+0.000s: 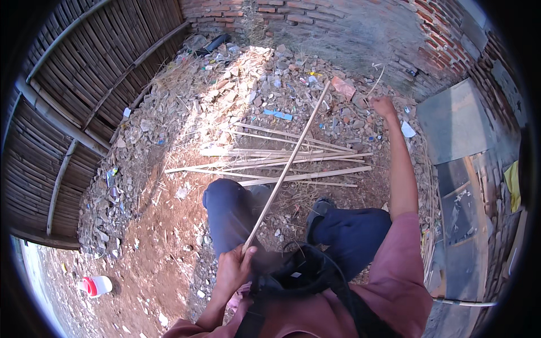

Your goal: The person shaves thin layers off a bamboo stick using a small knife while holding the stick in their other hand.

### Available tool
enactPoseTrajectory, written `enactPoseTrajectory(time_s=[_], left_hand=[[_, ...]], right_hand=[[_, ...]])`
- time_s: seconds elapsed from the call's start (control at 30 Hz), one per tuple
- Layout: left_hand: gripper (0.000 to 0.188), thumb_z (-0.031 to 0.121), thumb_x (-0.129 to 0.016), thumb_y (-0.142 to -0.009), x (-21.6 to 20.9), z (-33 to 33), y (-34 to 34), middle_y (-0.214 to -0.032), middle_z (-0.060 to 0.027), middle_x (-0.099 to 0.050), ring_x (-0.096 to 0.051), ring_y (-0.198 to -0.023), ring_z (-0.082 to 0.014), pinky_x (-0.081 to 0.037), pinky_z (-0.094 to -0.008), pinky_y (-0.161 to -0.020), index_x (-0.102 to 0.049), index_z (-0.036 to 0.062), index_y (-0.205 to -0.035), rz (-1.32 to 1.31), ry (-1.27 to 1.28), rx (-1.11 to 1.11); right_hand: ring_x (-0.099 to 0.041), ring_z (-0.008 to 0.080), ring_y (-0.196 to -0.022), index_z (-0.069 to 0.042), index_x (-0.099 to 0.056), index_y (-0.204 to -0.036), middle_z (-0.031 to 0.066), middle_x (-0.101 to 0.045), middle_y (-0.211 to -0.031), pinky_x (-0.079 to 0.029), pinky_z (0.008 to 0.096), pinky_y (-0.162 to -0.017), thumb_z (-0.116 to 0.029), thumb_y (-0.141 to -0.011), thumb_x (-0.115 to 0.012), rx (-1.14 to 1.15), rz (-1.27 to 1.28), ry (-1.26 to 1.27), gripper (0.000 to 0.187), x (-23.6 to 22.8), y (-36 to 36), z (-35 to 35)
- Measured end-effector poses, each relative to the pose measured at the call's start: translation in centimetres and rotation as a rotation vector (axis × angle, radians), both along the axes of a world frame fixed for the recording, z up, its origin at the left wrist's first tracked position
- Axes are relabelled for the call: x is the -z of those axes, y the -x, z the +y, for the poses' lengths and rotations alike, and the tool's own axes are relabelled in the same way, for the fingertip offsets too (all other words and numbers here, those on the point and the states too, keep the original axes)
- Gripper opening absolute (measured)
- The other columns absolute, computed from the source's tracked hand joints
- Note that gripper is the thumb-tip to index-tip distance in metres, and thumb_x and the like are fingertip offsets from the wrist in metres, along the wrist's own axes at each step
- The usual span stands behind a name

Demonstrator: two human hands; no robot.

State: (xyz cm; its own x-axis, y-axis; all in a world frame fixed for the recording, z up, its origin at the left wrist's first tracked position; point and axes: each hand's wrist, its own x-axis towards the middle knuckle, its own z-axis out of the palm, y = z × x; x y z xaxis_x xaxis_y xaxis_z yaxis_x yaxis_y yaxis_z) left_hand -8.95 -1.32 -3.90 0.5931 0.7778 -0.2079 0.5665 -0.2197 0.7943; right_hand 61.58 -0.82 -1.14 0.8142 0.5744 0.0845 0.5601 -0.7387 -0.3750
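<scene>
My left hand point(234, 269) is closed around the near end of a long, pale bamboo strip point(290, 160). The strip slants away from me, up and to the right, passing above several similar bamboo strips point(270, 161) that lie loosely crossed on the ground beyond my knees. Out at the far right, my right arm is stretched forward. There my right hand point(384, 107) is closed on a thin, pale, curved sliver point(378, 80), whose far end bends to the left. Its exact kind is too small to make out.
Rubble and litter point(265, 84) spread toward a brick wall point(304, 19). A bamboo-slat wall point(112, 62) stands on the left, and grey boards point(456, 124) lean at the right. A white container with a red handle point(97, 286) sits on the dirt at lower left.
</scene>
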Motion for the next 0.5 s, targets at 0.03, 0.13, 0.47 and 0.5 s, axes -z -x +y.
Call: enactPoseTrajectory(time_s=[0.03,0.13,0.47,0.5], left_hand=[[0.05,0.043,-0.06,-0.11,0.8,0.4,0.2,-0.059,-0.0189,-0.06,-0.061,-0.053,-0.0406,-0.044,-0.0474,-0.055,-0.069,-0.001,-0.087,-0.003,0.007,-0.016],[0.062,0.049,-0.052,-0.113,3.6,2.1,0.8,-0.054,-0.003,-0.05,-0.048,-0.045,-0.021,-0.036,-0.0362,-0.049,-0.056,0.0029,-0.071,-0.265,0.386,-0.06],[0.067,0.066,-0.038,-0.11,0.1,5.4,-3.7,-0.055,0.0041,-0.035,-0.03,-0.039,-0.0079,-0.028,-0.026,-0.038,-0.05,0.0085,-0.079,-0.396,1.041,0.049],[0.068,0.067,-0.037,-0.11,0.2,5.5,-4.3,-0.054,0.004,-0.034,-0.028,-0.039,-0.0082,-0.028,-0.0263,-0.038,-0.05,0.0084,-0.079,-0.421,1.053,0.096]], right_hand=[[-0.065,0.0277,-0.065,-0.005,-0.077,-0.101,0.0142,-0.071,-0.079,-0.049,0.0442,-0.058,-0.045,-0.099,-0.067,-0.035,0.108,0.125,0.041,0.4,0.1,0.0],[-0.049,0.0103,-0.049,-0.005,-0.073,-0.094,0.0018,-0.061,-0.067,-0.035,0.0339,-0.042,-0.044,-0.094,-0.074,-0.221,0.389,0.676,0.039,2.3,4.7,0.9],[-0.032,0.0001,-0.048,-0.005,-0.065,-0.14,-0.0053,-0.054,-0.077,-0.023,0.0224,-0.043,-0.043,-0.107,-0.066,-0.408,1.142,-0.614,0.05,-2.7,23.3,-1.7],[-0.031,-0.0006,-0.049,-0.005,-0.063,-0.144,-0.0052,-0.054,-0.078,-0.023,0.0216,-0.044,-0.04,-0.108,-0.065,-0.458,1.164,-0.65,0.05,-3.9,25.3,-1.8]])
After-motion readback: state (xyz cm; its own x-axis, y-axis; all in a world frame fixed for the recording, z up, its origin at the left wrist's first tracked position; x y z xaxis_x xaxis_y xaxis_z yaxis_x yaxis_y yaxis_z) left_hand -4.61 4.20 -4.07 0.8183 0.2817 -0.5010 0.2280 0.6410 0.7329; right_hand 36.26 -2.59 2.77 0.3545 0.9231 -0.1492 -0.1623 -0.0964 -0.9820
